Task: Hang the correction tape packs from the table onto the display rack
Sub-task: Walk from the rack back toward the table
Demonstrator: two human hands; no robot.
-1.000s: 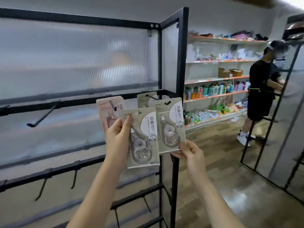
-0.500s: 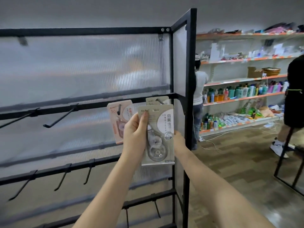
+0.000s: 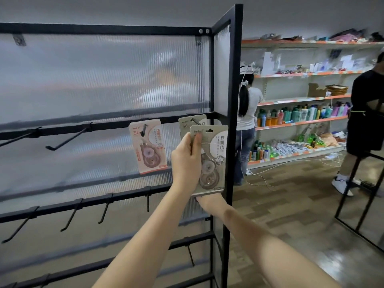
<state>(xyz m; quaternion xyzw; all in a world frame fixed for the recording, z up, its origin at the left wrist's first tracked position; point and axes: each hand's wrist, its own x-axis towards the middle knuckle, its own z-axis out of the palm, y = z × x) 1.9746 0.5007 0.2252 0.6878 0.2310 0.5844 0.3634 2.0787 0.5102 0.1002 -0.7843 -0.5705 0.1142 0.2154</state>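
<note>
1. Display rack (image 3: 235, 84): a black metal frame backed by ribbed translucent panels fills the left and centre of the frame. Its crossbars carry angled hooks.
2. Pink correction tape pack (image 3: 148, 146): hangs on a hook of the middle crossbar, centre of the frame. The number "36" is readable at its upper left, while the smaller print is too blurred to read.
3. Rear grey pack (image 3: 189, 123): hangs on the next hook to the right, with only its top strip visible. Part of "36" shows on it.
4. Front grey pack (image 3: 215, 156): held just in front of the rear grey pack, with its hang hole below that hook. A brand beginning "Bo" and a column of Chinese characters are legible in part.
5. Left hand (image 3: 186, 161): thumb and fingers are curled round the left edge of the front grey pack, pinching it.
6. Right hand (image 3: 207, 201): lies under the front grey pack's lower edge. Its fingers are hidden behind the card, so their grip cannot be told.
7. Store shelves (image 3: 301, 123): at right of frame, holding rows of coloured bottles and a cardboard box. Their labels are unreadable.
8. Two people stand by the shelves, the one at the right edge cut off.
</note>
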